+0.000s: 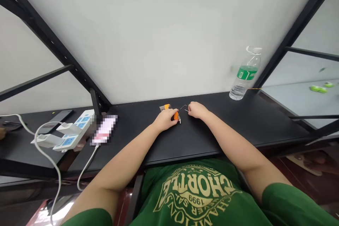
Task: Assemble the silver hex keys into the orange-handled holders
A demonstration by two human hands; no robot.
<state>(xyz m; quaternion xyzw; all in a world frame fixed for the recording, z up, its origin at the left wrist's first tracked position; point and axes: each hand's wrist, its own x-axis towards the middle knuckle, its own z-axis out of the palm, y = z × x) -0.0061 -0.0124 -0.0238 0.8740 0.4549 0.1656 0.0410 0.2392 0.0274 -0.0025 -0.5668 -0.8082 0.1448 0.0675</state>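
Observation:
My left hand (164,120) is closed around an orange hex key holder (176,116) above the black tabletop (190,137). Several thin metal keys stick out of the holder on both sides of the fingers. To its right, my right hand (196,109) pinches a small L-shaped hex key (186,110), whose thin end points toward the holder. Another bent key (183,106) shows in the gap between the two hands. My fingers hide part of the holder and of the pinched key.
A water bottle (245,74) with a green label stands at the back right by the wall. At left are a phone (105,130) on a white cable and a white power strip (76,130) with plugs. Black metal frame posts (95,100) rise at both sides.

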